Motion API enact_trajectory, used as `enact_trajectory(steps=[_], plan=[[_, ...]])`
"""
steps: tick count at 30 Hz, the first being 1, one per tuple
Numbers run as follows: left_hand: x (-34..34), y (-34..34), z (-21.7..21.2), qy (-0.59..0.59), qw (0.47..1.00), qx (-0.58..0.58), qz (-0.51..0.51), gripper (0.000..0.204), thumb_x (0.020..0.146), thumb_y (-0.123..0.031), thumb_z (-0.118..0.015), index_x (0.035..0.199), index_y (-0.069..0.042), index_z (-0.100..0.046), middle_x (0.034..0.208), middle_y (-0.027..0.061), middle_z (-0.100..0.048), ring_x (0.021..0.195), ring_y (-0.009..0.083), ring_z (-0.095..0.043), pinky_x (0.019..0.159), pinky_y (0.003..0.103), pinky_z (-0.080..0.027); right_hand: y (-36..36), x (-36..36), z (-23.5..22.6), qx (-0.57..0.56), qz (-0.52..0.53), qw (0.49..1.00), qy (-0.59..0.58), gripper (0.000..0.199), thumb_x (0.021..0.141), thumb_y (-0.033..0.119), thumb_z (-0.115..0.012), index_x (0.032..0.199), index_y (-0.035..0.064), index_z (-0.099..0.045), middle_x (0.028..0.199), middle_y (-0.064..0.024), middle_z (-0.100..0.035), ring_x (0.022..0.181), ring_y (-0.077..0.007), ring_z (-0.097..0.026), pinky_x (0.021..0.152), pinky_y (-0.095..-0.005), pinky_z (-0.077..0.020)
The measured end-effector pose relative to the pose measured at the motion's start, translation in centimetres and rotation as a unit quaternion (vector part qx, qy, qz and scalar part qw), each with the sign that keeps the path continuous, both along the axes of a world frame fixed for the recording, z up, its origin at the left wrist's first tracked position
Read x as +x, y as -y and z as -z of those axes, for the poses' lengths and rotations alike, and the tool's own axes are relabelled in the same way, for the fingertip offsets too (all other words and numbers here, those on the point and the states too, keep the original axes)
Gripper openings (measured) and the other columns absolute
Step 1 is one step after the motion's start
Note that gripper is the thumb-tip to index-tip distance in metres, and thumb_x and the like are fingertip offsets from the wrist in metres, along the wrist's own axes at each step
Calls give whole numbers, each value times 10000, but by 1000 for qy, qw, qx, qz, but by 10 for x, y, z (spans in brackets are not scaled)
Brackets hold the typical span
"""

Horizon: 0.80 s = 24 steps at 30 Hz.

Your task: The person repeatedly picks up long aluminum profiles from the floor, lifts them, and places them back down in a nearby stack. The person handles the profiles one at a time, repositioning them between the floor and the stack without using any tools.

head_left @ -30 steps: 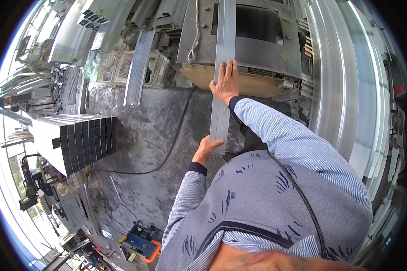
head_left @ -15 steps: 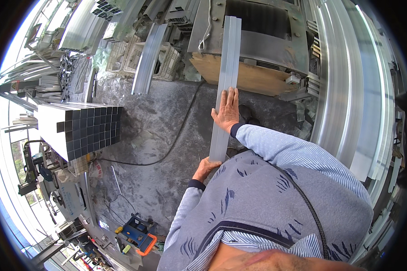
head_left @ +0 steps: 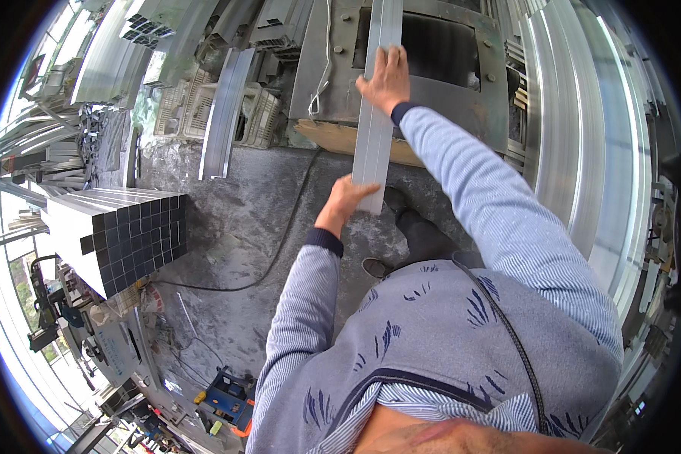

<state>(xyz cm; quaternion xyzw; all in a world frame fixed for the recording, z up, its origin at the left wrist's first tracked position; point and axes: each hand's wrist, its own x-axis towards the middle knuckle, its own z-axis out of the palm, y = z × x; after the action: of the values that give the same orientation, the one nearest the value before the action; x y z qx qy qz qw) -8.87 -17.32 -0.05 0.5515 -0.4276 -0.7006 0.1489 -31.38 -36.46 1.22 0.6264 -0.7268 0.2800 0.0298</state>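
A long silver aluminium profile (head_left: pixel 372 155) with lengthwise grooves reaches away from me over a dark metal machine (head_left: pixel 330 79). Its far end runs out of the picture at the top. Near its close end, my left hand (head_left: pixel 343 200) grips the left edge, thumb across the top face and the other fingers partly hidden beside or under it. Further along, my right hand (head_left: pixel 387 82) clasps the same profile from above, fingers over the top face and thumb at the left edge. The close end hangs above the floor in front of my feet.
Stacked dark-ended square tubes (head_left: pixel 140 242) stand at left. Plastic crates (head_left: pixel 257 113) and another profile (head_left: pixel 225 113) lie behind. Long profiles (head_left: pixel 560 113) line the right. A black cable (head_left: pixel 289 216) crosses the floor. A blue-orange tool box (head_left: pixel 231 397) sits lower left.
The profile has moved away from me, further over the machine. Both hands have gone forward with it, and my arms are more stretched out. My legs and shoes show more now.
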Motion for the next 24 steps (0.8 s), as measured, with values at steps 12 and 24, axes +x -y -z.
enact_trajectory(steps=[12, 24], plan=[[11, -45, 21, -19, 1000, 14, 21, 505, 940, -247, -935, 1338, 8, -758, 1175, 82, -808, 1030, 194, -754, 928, 388, -612, -61, 8, 4, 30, 54, 997, -36, 916, 902, 428, -779, 1594, -65, -438, 1648, -358, -335, 1526, -566, -355, 1253, -654, -345], [141, -253, 31, 22, 999, 29, 1, 566, 930, -284, -939, 1365, 22, -745, 1227, 82, -803, 1116, 192, -724, 1029, 363, -562, -263, 139, 25, 145, -2, 989, 41, 1013, 915, 363, -769, 1663, -97, -263, 1704, -362, -135, 1448, -564, -375, 1220, -593, -411]])
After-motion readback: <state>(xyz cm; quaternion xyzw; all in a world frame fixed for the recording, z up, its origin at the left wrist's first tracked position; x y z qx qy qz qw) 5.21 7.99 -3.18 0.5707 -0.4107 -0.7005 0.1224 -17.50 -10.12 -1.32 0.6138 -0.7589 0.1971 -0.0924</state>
